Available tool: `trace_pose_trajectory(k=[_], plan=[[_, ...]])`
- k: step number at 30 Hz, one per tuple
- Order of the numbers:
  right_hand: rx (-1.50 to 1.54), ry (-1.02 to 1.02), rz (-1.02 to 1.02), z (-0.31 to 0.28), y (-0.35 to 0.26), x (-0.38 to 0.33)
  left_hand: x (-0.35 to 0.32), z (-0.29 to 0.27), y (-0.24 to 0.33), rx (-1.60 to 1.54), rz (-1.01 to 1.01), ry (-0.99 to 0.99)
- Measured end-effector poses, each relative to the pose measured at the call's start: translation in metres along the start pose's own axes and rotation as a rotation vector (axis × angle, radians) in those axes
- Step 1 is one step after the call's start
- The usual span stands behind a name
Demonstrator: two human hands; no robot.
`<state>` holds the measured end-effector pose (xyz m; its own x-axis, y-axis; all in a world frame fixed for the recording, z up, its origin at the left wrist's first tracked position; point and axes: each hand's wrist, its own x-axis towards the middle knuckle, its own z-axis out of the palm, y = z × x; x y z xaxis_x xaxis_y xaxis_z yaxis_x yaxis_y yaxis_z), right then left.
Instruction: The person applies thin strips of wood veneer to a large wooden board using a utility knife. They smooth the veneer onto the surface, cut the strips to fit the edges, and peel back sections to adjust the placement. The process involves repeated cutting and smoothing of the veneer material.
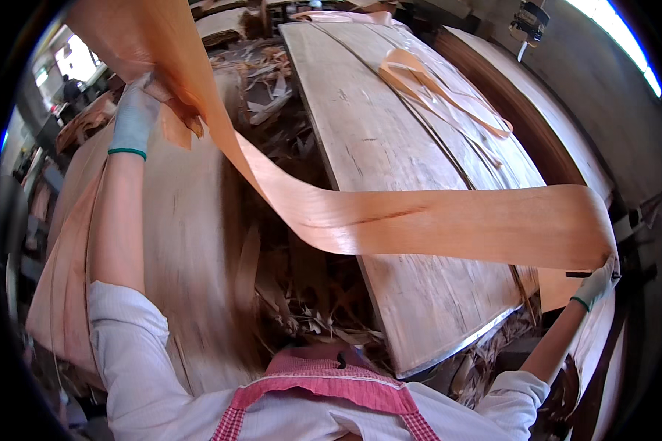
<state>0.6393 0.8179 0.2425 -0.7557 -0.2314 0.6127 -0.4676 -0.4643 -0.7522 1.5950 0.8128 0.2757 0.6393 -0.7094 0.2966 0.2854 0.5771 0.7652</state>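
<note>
A long orange-brown strip of wood veneer (390, 222) stretches between my hands, sagging in the middle and rising out of view at the upper left. My left hand (141, 110), in a white glove with a green cuff, is raised and closed on the strip's edge; part of its fingers is hidden by the veneer. A small torn flap (176, 128) hangs beside it. Far out at the right, my right hand (597, 283), gloved alike, grips the strip where it bends down. A piece of veneer hangs below that hand.
Under the strip lies a broad stack of pale veneer sheets (368, 140), with a narrow looped strip (419, 81) on it. Another pale stack (184, 257) stands at left. Veneer scraps (331, 294) fill the gap between. A taller stack (522, 103) stands at far right.
</note>
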Motion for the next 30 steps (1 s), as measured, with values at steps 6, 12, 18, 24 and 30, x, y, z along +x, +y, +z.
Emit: trace_pose_trajectory(k=[6,12,18,24,30], plan=[[-0.417,-0.008,-0.046,-0.001,-0.026,-0.029,0.161,0.004,-0.061,-0.031,-0.161,0.003],[-0.381,0.098,0.086,0.019,-0.039,-0.056,0.197,0.062,-0.138,0.050,-0.027,-0.512],[-0.376,0.278,0.269,0.087,-0.026,-0.104,0.284,0.115,-0.233,0.063,-0.164,-0.562],[-0.443,0.284,0.043,0.110,-0.038,-0.087,0.394,0.160,-0.339,0.050,-0.282,-0.530],[-0.425,0.313,0.257,0.112,-0.047,-0.090,0.530,0.207,-0.466,-0.005,-0.388,-0.523]])
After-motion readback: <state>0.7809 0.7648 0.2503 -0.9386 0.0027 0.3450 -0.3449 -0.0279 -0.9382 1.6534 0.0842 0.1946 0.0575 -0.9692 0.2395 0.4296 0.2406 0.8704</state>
